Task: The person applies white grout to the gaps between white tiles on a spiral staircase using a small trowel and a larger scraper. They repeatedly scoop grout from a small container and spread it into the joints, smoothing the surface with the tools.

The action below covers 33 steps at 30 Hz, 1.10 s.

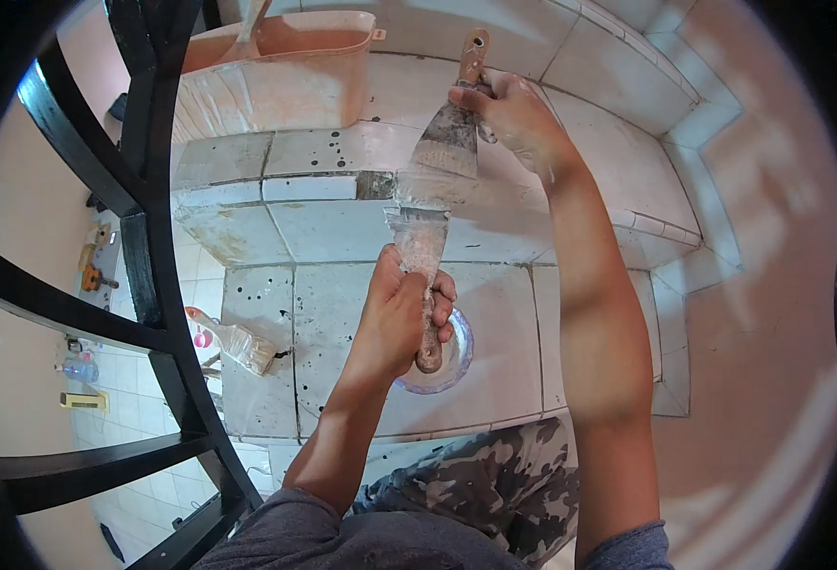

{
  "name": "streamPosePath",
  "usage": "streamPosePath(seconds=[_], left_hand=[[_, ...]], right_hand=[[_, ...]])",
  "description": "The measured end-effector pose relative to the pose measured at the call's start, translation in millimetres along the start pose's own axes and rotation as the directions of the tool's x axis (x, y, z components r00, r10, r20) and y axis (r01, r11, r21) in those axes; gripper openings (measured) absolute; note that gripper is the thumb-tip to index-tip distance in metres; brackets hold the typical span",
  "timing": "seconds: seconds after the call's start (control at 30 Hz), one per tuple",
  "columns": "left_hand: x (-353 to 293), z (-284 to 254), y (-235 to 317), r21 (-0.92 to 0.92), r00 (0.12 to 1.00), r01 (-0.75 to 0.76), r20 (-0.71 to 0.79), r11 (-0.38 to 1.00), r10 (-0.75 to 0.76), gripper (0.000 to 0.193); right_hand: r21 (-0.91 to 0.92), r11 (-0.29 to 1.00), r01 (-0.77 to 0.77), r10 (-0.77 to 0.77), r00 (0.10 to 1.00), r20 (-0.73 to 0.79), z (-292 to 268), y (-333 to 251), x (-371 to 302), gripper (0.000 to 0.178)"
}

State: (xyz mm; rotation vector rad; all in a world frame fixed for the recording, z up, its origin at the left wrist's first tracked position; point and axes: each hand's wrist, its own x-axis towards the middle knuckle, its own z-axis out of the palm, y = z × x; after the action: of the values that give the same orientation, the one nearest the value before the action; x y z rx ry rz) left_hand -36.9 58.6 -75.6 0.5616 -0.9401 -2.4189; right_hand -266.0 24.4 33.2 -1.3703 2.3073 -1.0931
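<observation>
One scraper (420, 242), the nearer of the pair, is gripped by its handle in the left hand (398, 312); just beyond, across the step edge (309, 187), the right hand (521, 112) clasps a second scraper (447, 133), its handle pointing away, long axes roughly aligned.

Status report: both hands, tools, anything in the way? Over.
Left hand gripping scraper. Right hand gripping second scraper, blades facing. Bowl partly hidden beneath left hand.
</observation>
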Motion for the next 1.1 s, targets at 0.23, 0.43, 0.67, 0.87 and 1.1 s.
streamPosePath(seconds=[0.23, 0.43, 0.67, 0.87, 1.1], left_hand=[[-0.5, 1.9, 3.8, 0.016, 1.000, 0.005, 0.014, 1.000, -0.005, 0.017], [-1.7, 2.7, 6.3, 0.009, 1.000, 0.003, 0.016, 1.000, -0.003, 0.015], [-1.4, 3.2, 3.9, 0.001, 1.000, -0.003, 0.024, 1.000, 0.003, 0.014], [-2.5, 2.4, 1.4, 0.071, 0.999, -0.037, -0.034, 0.997, 0.040, 0.015], [-1.5, 4.8, -0.7, 0.064, 0.999, -0.036, -0.021, 0.997, 0.037, 0.017]], right_hand=[[0.053, 0.997, 0.052, -0.054, 0.998, 0.020, 3.5, 11.9, 9.6, 0.032], [0.048, 0.997, 0.065, -0.062, 0.996, -0.063, 8.8, 10.4, 5.4, 0.031], [0.166, 0.985, 0.048, -0.006, 0.970, -0.244, -1.1, -5.5, -15.1, 0.030], [0.343, 0.934, 0.099, 0.007, 0.956, -0.294, 40.6, -24.0, -30.9, 0.027], [0.077, 0.992, 0.103, -0.050, 0.859, -0.510, -1.7, 53.7, -23.0, 0.026]])
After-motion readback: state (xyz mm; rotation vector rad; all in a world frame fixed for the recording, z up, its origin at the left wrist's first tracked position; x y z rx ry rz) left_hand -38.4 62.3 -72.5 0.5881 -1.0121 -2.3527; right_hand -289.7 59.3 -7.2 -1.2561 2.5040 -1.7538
